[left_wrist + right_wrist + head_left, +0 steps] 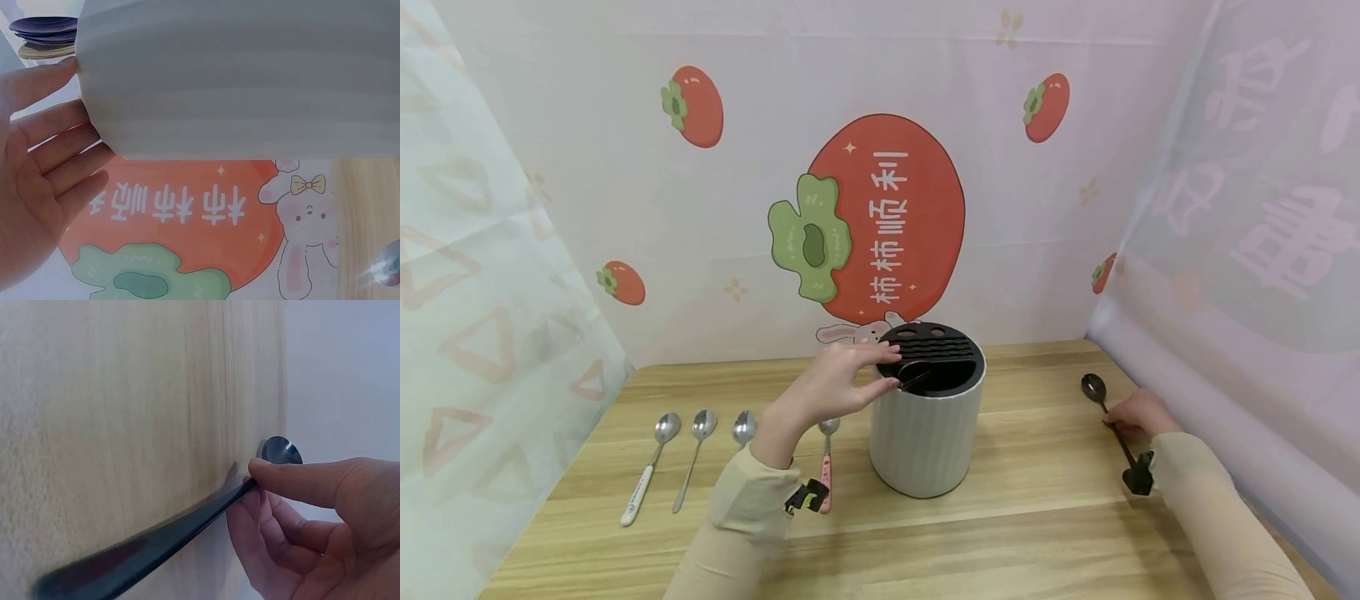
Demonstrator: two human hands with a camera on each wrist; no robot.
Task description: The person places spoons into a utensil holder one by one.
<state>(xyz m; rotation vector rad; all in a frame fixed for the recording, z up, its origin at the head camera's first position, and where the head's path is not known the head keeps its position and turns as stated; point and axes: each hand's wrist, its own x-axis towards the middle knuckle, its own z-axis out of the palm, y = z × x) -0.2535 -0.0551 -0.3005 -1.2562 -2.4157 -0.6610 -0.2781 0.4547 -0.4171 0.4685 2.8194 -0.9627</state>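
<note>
At the table's right side my right hand (pixel 1141 414) pinches a black spoon (pixel 1094 387) between thumb and fingers at the neck. Close up in the right wrist view, the long dark handle (pixel 156 550) slants along the tabletop, with the bowl beyond the thumb. My left hand (pixel 842 379) rests with fairly straight fingers at the left rim of a white ribbed utensil holder (pixel 925 450) with a black slotted lid (pixel 934 337). Several spoon bowls (pixel 47 37) stick out of the holder beside the left thumb, stacked close together.
Left of the holder lie silver spoons: one with a white handle (pixel 638 496), a plain one (pixel 703 423), another (pixel 745 427) partly behind the left wrist, and one with a pink handle (pixel 826 483). A printed cloth backdrop (pixel 760 83) encloses the wooden table (pixel 1000 542).
</note>
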